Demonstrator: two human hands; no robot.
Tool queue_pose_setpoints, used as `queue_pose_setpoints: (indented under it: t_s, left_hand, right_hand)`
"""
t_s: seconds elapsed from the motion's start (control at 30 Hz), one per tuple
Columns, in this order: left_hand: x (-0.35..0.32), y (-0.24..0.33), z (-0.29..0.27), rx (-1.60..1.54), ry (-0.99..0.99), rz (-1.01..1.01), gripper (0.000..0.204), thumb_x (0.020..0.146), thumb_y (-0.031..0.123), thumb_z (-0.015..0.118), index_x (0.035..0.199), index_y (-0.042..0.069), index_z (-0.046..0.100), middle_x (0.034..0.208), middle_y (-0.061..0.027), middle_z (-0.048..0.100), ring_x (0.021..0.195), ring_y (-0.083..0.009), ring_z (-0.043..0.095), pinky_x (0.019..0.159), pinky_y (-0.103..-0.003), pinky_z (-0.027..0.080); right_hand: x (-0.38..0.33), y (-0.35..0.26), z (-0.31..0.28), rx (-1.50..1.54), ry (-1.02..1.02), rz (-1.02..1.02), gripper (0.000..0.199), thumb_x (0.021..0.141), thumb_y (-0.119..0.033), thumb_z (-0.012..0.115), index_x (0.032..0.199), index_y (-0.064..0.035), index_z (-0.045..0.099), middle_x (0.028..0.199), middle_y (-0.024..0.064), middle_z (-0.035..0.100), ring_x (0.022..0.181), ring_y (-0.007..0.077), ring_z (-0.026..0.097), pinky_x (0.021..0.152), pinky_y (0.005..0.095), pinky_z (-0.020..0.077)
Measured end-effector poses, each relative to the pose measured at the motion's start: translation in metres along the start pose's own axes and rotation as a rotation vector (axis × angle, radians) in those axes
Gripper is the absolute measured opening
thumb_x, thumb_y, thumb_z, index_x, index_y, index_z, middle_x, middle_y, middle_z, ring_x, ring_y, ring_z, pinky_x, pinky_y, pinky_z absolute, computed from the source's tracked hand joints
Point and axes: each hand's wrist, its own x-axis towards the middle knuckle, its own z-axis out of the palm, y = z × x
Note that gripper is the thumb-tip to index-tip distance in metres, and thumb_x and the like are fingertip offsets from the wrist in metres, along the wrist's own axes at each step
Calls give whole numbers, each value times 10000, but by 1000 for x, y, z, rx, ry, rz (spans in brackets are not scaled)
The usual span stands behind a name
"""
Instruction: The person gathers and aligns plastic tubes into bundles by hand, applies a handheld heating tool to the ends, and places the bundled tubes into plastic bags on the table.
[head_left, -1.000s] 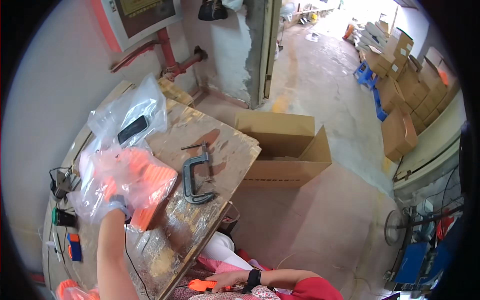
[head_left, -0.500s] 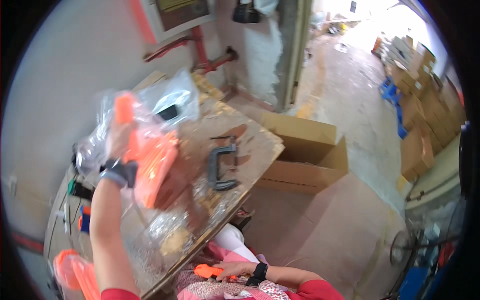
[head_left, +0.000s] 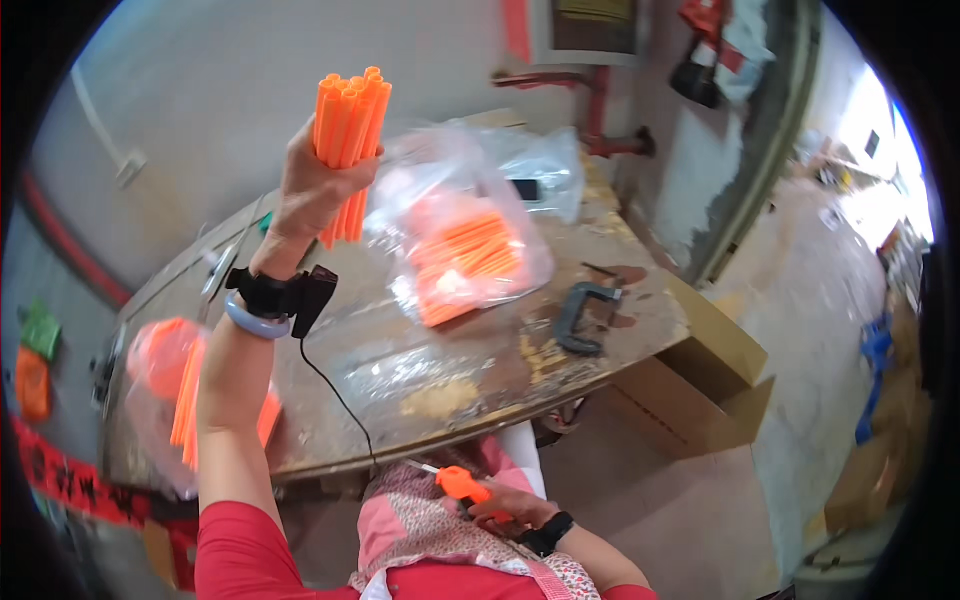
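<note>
Head view: left hand point(head_left: 310, 190) grips orange tubes point(head_left: 350, 125) above the table point(head_left: 485, 365), likely wrapped tight so they stay bunched; right hand point(head_left: 512, 505) holds orange tool point(head_left: 462, 484) by handle, just off table's near edge.

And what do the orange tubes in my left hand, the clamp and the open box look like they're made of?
The tubes look like smooth plastic: bright, even colour and thin-walled, hollow ends. The clamp is probably metal, dark grey and fairly dull, with a solid curved frame. The box seems to be cardboard: matte brown, flat walls and folded-out flaps.
</note>
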Motion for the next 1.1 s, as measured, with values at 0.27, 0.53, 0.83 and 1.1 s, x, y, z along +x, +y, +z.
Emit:
queue_pose_setpoints:
  t_s: [0.27, 0.53, 0.83, 1.1]
  left_hand:
    - [-135, -57, -103, 971, -369, 587, 382, 702, 77, 654, 1071, 108, 563, 847, -58, 587, 752, -255, 617, 694, -369, 489]
    - [-195, -72, -75, 944, -514, 621, 351, 724, 113, 635, 1065, 122, 553, 828, -28, 556, 708, -205, 595, 741, -341, 481]
    - [-242, -22, -32, -418, -282, -503, 419, 717, 56, 699, 1104, 30, 541, 898, -71, 626, 815, -180, 641, 719, -327, 520]
    - [-354, 36, 35, -1410, -428, -1126, 516, 706, 28, 683, 1176, 23, 469, 916, -106, 609, 827, -229, 637, 783, -354, 542]
  right_hand:
    - [-75, -38, 40, -269, 133, -115, 266, 841, -123, 684, 1062, -39, 563, 895, -21, 555, 778, 58, 512, 691, 219, 436]
    - [-141, -74, 94, -488, 523, -213, 288, 839, -133, 702, 1071, -3, 594, 797, -23, 565, 680, 63, 509, 631, 245, 453]
    - [-139, -120, 136, -660, 476, -382, 541, 822, -62, 647, 1337, -9, 490, 1178, 49, 596, 1086, 125, 543, 974, 291, 410]
    - [6, -226, 123, -833, 187, -525, 394, 843, -142, 653, 1199, -13, 544, 1055, 18, 593, 956, 113, 548, 859, 285, 458]
